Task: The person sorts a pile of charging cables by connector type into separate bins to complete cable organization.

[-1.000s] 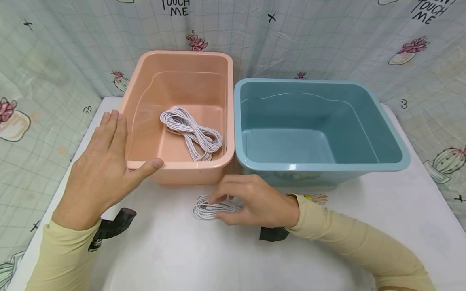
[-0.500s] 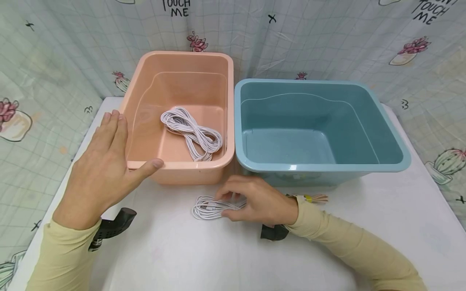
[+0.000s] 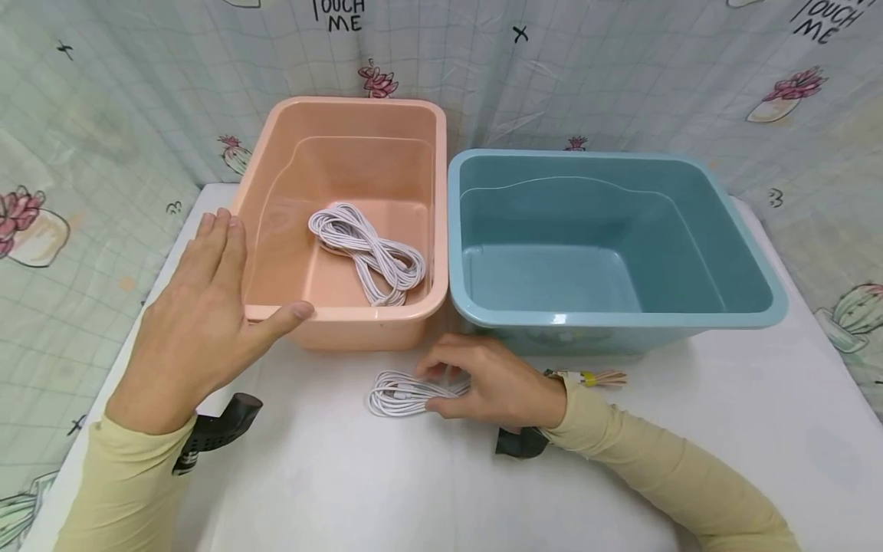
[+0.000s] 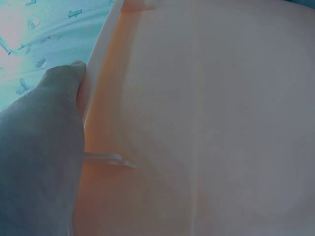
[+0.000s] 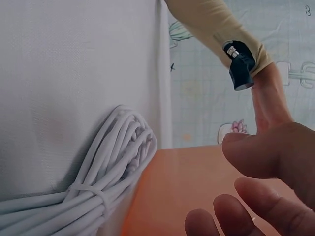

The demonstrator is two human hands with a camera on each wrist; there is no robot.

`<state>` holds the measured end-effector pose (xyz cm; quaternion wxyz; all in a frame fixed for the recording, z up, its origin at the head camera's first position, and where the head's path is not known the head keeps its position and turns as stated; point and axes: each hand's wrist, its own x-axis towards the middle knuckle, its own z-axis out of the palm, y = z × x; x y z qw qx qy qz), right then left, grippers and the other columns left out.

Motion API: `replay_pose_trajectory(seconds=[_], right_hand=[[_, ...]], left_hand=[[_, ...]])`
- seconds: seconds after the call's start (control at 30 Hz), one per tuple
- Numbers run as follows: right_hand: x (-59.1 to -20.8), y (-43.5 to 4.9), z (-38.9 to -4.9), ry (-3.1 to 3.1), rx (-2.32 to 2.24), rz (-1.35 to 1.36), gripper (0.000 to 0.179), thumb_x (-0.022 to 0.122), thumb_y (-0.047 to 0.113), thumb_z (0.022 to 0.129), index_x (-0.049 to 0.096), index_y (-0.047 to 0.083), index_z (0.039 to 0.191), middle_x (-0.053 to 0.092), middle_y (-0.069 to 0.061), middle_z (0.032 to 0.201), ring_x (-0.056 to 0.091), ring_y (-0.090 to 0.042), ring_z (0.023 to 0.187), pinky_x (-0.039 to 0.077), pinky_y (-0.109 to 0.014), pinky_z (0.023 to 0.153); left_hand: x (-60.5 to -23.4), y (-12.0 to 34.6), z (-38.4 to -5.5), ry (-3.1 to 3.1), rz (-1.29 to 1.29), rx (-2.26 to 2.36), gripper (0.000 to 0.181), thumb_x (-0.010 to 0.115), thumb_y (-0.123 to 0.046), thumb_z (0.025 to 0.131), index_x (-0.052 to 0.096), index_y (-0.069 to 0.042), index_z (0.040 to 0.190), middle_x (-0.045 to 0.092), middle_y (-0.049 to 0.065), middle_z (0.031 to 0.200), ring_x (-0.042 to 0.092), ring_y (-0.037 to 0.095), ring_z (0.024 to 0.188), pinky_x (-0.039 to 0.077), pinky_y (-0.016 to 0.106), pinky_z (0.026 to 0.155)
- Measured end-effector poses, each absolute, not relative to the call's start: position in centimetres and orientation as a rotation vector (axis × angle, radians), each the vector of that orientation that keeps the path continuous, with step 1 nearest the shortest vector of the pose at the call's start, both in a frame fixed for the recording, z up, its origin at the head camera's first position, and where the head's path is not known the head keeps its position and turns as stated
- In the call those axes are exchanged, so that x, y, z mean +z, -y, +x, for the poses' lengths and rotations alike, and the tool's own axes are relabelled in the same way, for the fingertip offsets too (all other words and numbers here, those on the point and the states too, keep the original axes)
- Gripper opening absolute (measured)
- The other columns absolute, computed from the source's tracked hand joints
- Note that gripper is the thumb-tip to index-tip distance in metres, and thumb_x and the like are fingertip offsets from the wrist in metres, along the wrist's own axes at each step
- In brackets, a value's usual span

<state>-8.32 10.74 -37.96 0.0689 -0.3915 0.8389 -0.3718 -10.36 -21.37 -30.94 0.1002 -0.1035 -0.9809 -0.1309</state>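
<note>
My left hand (image 3: 200, 330) rests flat along the left front corner of the peach basin (image 3: 359, 314), fingers straight and thumb over the front rim. A loosely bundled white cable (image 3: 372, 249) lies inside that basin. In front of it on the table is another coiled white cable (image 3: 393, 395), tied round its middle. Just over this coil's right end hovers my right hand (image 3: 493, 383), thumb and fingers bent but apart. The right wrist view shows the coil (image 5: 118, 162) beside the fingertips (image 5: 229, 211), with nothing between them and the thumb.
A blue basin (image 3: 621, 319) stands against the right side of the peach one. Behind the right sleeve (image 3: 641, 429), a small bundle of thin tan pieces with a yellow band (image 3: 607, 378) is partly hidden. A patterned curtain (image 3: 510, 77) hangs behind the table.
My right hand has shifted slightly right along the coiled cable on the table, uncovering a little more of it. My left hand stays on the peach basin. The head view has shifted slightly.
</note>
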Motion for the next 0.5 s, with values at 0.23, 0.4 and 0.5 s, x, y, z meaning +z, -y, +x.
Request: replay_pose_trajectory(seconds=[0.23, 0.4, 0.5], right_hand=[[-38.14, -10.91, -8.27, -2.518, -1.092, -1.122, 0.030, 0.079, 0.021, 0.080, 0.068, 0.015, 0.108, 0.068, 0.001, 0.102, 0.063, -0.013, 0.087, 0.056, -0.025, 0.077], [-38.31, -10.93, -8.46, -2.533, -1.058, -1.104, 0.031, 0.079, 0.021, 0.080, 0.068, 0.016, 0.108, 0.067, 0.001, 0.102, 0.061, -0.015, 0.084, 0.055, -0.027, 0.075], [-38.52, -10.83, -8.56, -2.568, -0.999, -1.128, 0.032, 0.079, 0.022, 0.079, 0.068, 0.017, 0.109, 0.067, 0.003, 0.104, 0.061, -0.014, 0.086, 0.053, -0.024, 0.077]], left_hand=[[-31.09, 21.28, -10.40, 2.895, -0.320, -0.389, 0.110, 0.059, -0.067, 0.083, 0.009, 0.000, 0.156, 0.008, 0.017, 0.165, 0.014, 0.040, 0.153, 0.027, 0.067, 0.113], [-31.13, 21.34, -10.43, 2.906, -0.319, -0.381, 0.109, 0.057, -0.067, 0.085, 0.008, 0.000, 0.156, 0.006, 0.016, 0.165, 0.012, 0.038, 0.154, 0.027, 0.067, 0.112], [-31.08, 21.42, -10.48, 2.909, -0.323, -0.363, 0.109, 0.056, -0.067, 0.085, 0.008, 0.000, 0.155, 0.005, 0.017, 0.165, 0.010, 0.038, 0.154, 0.027, 0.067, 0.112]])
